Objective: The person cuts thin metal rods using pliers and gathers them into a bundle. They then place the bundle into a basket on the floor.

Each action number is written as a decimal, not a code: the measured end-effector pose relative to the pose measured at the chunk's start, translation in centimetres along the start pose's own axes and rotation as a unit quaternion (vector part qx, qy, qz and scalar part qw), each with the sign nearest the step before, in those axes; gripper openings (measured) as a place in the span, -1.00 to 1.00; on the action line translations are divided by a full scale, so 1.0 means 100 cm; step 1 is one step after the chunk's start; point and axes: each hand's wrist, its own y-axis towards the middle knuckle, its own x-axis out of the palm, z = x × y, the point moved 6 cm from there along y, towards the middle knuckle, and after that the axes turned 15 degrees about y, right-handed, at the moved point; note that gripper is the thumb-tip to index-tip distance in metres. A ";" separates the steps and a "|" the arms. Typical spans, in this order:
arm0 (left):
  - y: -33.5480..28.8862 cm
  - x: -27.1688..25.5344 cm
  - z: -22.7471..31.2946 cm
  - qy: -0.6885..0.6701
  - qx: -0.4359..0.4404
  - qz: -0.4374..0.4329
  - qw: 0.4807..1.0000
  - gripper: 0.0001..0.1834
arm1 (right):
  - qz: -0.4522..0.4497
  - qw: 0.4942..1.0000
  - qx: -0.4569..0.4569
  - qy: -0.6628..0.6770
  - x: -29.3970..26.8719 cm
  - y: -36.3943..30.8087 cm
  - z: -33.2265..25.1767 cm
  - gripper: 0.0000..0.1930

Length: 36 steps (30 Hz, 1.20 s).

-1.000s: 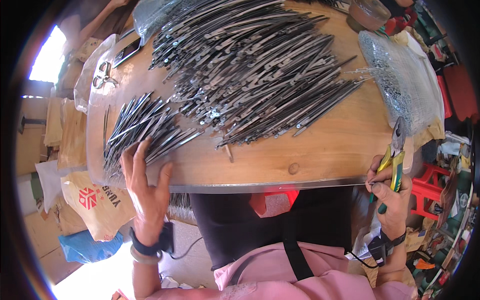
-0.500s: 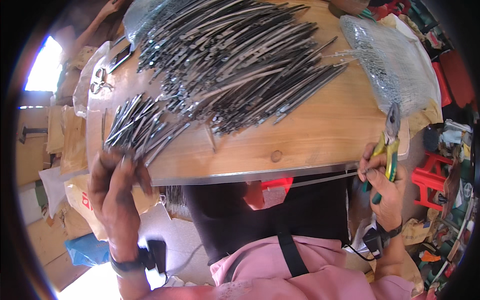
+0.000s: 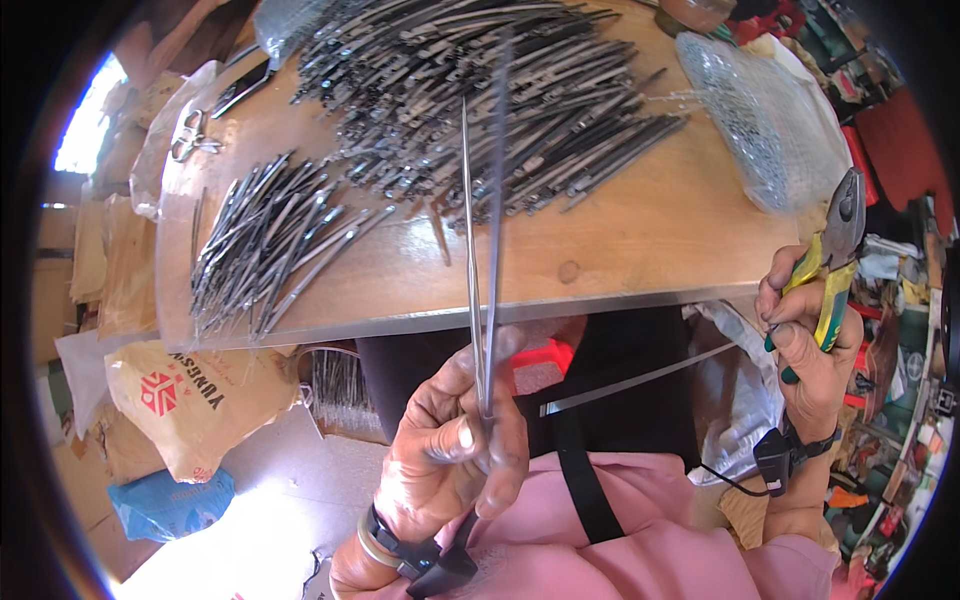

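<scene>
My left hand (image 3: 450, 440) is closed around the lower ends of two long, thin dark strips (image 3: 469, 220), which stand up past the table edge and spread slightly apart. In my right hand (image 3: 815, 360) are combination pliers (image 3: 845, 225) with yellow-and-green handles, jaws pointing up. A flat grey strip (image 3: 640, 382) reaches leftward from the fingertips of that hand, over my lap. On the wooden table (image 3: 640, 265) lies a big heap of dark narrow strips (image 3: 430, 100). A smaller bundle of strips (image 3: 270, 235) lies at the table's left.
Scissors (image 3: 190, 137) and a phone (image 3: 243, 90) lie at the table's far left. A clear plastic package of thin wires (image 3: 740, 130) is at the right. Below the left edge hang a brown paper bag (image 3: 190, 405) and a blue bag (image 3: 170, 503). A red stool (image 3: 545, 365) shows under the table.
My left hand has left the small bundle and come right to my lap's front, now with two strips upright. My right hand, pliers and flat strip have shifted slightly right.
</scene>
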 end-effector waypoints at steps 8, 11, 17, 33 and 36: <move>0.019 -0.017 -0.021 0.321 -0.012 0.112 0.940 -0.79 | -0.008 0.994 -0.092 -0.051 -0.006 -0.001 -0.010 -0.82; 0.011 -0.016 -0.020 0.441 0.040 0.147 0.885 -0.85 | -0.046 0.976 -0.120 -0.178 0.000 0.001 -0.012 -0.81; 0.017 -0.019 -0.017 0.494 0.002 0.166 0.854 -0.93 | -0.070 0.957 -0.131 -0.251 0.009 0.005 -0.009 -0.83; 0.020 -0.025 -0.027 0.549 -0.149 0.065 0.820 -0.95 | -0.256 0.893 -0.195 -0.314 0.069 0.014 0.034 -0.69; 0.017 -0.027 -0.027 0.568 -0.159 0.061 0.805 -0.88 | -0.282 0.881 -0.172 -0.339 0.069 0.009 0.040 -0.68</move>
